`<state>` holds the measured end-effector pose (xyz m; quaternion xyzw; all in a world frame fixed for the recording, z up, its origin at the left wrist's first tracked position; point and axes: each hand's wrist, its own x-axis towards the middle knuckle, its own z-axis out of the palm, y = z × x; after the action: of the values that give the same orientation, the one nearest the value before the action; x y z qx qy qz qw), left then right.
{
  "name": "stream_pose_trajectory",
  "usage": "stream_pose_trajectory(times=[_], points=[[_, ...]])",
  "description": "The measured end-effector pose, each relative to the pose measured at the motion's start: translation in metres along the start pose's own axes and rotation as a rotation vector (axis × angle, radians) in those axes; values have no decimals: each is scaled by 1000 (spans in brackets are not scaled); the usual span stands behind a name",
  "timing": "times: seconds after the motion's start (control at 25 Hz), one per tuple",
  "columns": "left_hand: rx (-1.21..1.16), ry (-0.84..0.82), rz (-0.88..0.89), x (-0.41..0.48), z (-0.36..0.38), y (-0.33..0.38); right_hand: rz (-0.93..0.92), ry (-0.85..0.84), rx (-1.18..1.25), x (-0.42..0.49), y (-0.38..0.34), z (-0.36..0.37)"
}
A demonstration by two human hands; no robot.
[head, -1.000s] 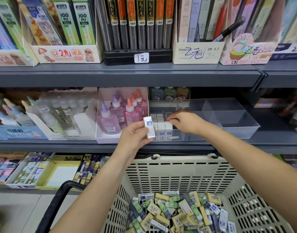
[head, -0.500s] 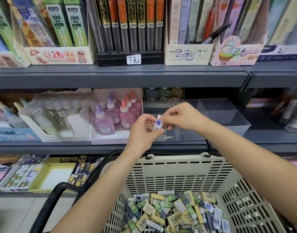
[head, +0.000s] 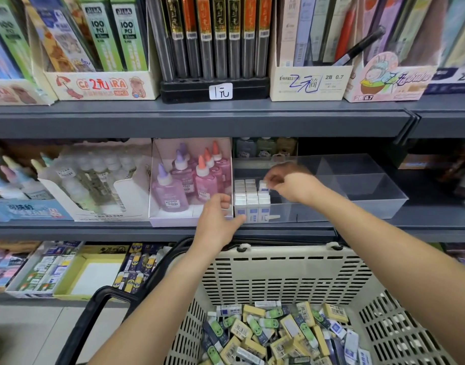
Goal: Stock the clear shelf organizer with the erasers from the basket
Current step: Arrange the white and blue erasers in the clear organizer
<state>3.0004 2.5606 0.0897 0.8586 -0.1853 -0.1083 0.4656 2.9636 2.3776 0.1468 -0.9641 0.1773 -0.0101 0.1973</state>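
Grey shelving [head: 199,119] is spanning the full width of the frame, its upper level carrying boxed pencil leads and pens; the middle level is carrying the items under review.

A cream slotted basket [head: 278,275] with a black handle is occupying the lower centre and lower right; a loose pile of erasers [head: 276,335] in yellow, green, blue and white wrappers is lying across its bottom.

A clear organizer [head: 371,201] is sitting on the middle shelf, centre right; its right compartments are showing only bare plastic; its left compartment is holding a block of white erasers [head: 250,198] standing upright in rows against the front wall.

A white box [head: 173,219] of pink and purple glue bottles [head: 170,191] is standing just beside the organizer, to its left.

The right hand [head: 294,184] is reaching over the organizer's left compartment, at the centre of the frame; its thumb and fingertips are pinching a single eraser [head: 263,186], which is sitting upright at the back right of the block, level with its neighbours.

The left hand [head: 217,222] is hovering just left of centre, in front of the organizer's front left corner; its fingers are loosely curled and holding nothing; whether the forefinger is touching the plastic wall cannot be determined.
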Motion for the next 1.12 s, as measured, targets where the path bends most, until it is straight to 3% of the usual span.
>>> stream_pose_trajectory(times=[0.12,0.36,0.6,0.84,1.12], points=[[1,24,29,0,5,-5,0,-102,-97,7,0,10],[-49,62,52,-1,7,-6,-25,-143,-142,9,1,12],[-81,139,115,-5,4,-2,-17,-75,-152,4,-1,11],[-58,88,97,-9,4,7,-51,-99,-107,4,2,12],[-118,131,115,-34,-8,8,-92,43,-33,-13,6,3]])
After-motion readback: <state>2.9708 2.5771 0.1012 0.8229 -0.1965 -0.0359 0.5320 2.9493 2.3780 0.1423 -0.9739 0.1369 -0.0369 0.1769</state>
